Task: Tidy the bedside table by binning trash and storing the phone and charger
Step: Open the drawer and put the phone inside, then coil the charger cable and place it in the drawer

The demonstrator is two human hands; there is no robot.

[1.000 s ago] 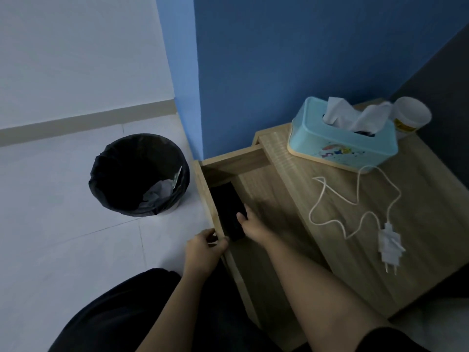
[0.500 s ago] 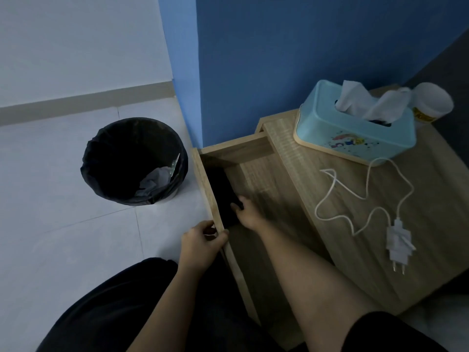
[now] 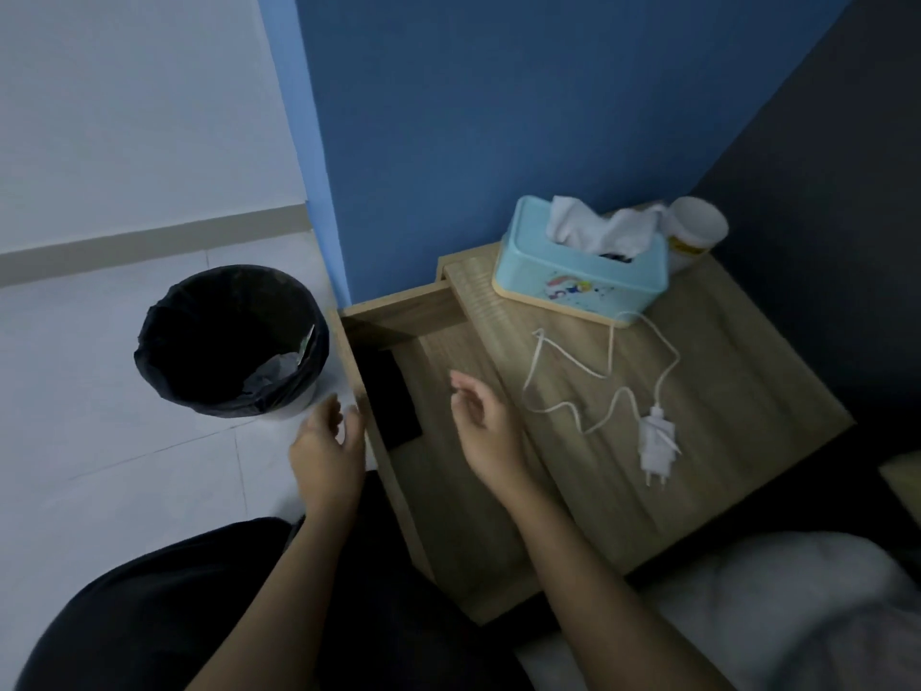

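A black phone (image 3: 388,397) lies flat inside the pulled-out wooden drawer (image 3: 443,471), against its left wall. My right hand (image 3: 486,426) hovers above the drawer, just right of the phone, fingers loosely apart and empty. My left hand (image 3: 326,451) is by the drawer's left front edge, fingers spread, holding nothing. A white charger (image 3: 657,441) with its loose cable (image 3: 573,376) lies on the bedside table top (image 3: 737,381). The black-lined bin (image 3: 231,341) stands on the floor to the left with crumpled trash inside.
A light blue tissue box (image 3: 580,271) sits at the back of the table, with a white jar (image 3: 695,231) behind it. Blue wall rises behind the table. White bedding (image 3: 797,615) is at the lower right; my dark-clothed leg is at the bottom.
My right hand has let go of the phone and lifted out of the drawer to the right. My left hand has released the drawer edge and opened.
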